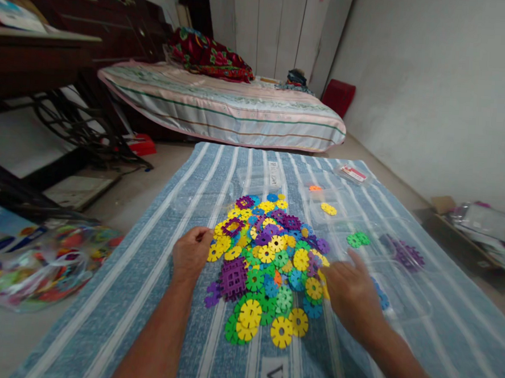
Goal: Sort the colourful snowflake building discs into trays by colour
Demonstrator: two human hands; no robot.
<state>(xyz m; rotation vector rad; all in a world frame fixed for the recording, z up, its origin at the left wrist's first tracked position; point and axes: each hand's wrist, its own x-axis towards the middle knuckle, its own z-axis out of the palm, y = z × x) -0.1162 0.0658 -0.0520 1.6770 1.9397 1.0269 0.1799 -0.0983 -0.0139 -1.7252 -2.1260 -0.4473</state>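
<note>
A heap of notched plastic snowflake discs [278, 243] in yellow, green, blue and purple lies on the striped cloth between my hands. My left hand [191, 253] rests at the heap's left edge, fingers curled together beside some yellow discs; whether something is in them is hidden. My right hand [353, 292], a little blurred, is at the right edge with its fingers closed on a yellow disc [324, 282] seen nearly edge-on. Square purple lattice pieces [233, 279] lie among the discs. Right of the heap, clear plastic boxes hold green discs [358, 239], purple pieces [405, 252] and blue discs [380, 294].
Farther back, clear boxes hold yellow discs [329, 209] and orange discs [315, 188]. A clear box with a red-and-white label [354, 173] lies at the far right corner. Bags of colourful pieces [54, 274] sit on the floor at left. A bed [240, 111] stands beyond the table.
</note>
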